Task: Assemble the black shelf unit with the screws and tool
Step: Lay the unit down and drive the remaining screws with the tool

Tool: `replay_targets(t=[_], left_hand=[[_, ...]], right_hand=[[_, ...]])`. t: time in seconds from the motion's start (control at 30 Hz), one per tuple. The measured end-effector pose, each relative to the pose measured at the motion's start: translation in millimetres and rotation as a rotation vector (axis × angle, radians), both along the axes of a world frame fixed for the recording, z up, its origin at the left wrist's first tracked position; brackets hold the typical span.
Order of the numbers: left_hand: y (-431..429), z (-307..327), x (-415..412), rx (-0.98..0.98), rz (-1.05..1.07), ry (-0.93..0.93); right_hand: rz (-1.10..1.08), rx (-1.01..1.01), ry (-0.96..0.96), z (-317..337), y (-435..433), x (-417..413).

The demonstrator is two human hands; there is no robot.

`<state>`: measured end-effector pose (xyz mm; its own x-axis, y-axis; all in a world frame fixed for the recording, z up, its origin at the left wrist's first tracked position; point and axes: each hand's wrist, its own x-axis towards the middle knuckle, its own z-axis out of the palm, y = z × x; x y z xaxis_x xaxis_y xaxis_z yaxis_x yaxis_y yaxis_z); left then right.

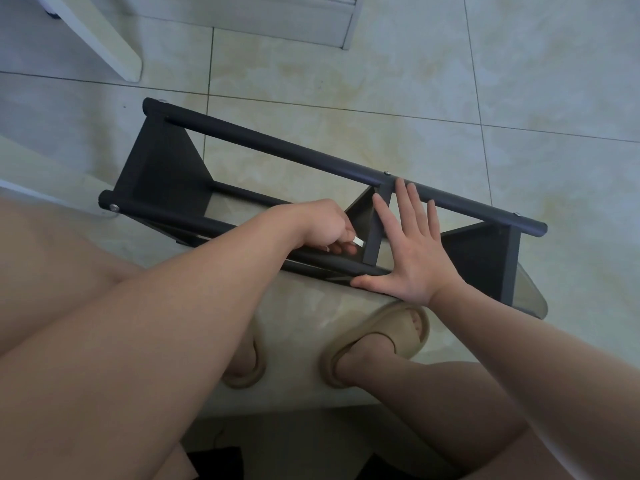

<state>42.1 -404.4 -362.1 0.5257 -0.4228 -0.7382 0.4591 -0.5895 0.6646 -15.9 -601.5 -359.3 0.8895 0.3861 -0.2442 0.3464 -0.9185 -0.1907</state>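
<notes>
The black shelf unit (pixel 277 147) lies on its side on the tiled floor, its two long round poles running from upper left to lower right with three black shelf boards between them. My left hand (pixel 327 225) grips a small silvery tool (pixel 358 241) beside the middle board (pixel 375 230), close to the near pole. My right hand (pixel 414 252) lies flat with fingers spread, its fingertips by the far pole and its thumb on the near pole (pixel 214 225). Silver screw heads (pixel 113 207) show at the pole joints.
My knees and two feet in beige slippers (pixel 375 342) are just below the shelf. A white furniture leg (pixel 100 32) stands at the upper left and a white cabinet base (pixel 294 19) at the top. Something black lies at the bottom edge (pixel 214 462).
</notes>
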Motion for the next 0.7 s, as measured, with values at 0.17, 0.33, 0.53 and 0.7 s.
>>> replay_targets(t=[0.17,0.33,0.53,0.7], left_hand=[[2.5,-0.4,-1.2,0.013,-0.068,-0.053],[3.1,-0.3,-0.9,0.065,-0.164,-0.114],[2.6,1.1,0.4,0.128,-0.285,-0.147],[3.9,1.3,1.2,0.127,-0.275,-0.183]], right_hand=[[0.000,-0.006,0.005,0.1,0.3,-0.6],[-0.003,0.001,0.004,0.4,0.1,-0.6],[0.000,-0.005,0.003,0.6,0.4,-0.6],[-0.001,-0.004,0.000,-0.2,0.3,-0.6]])
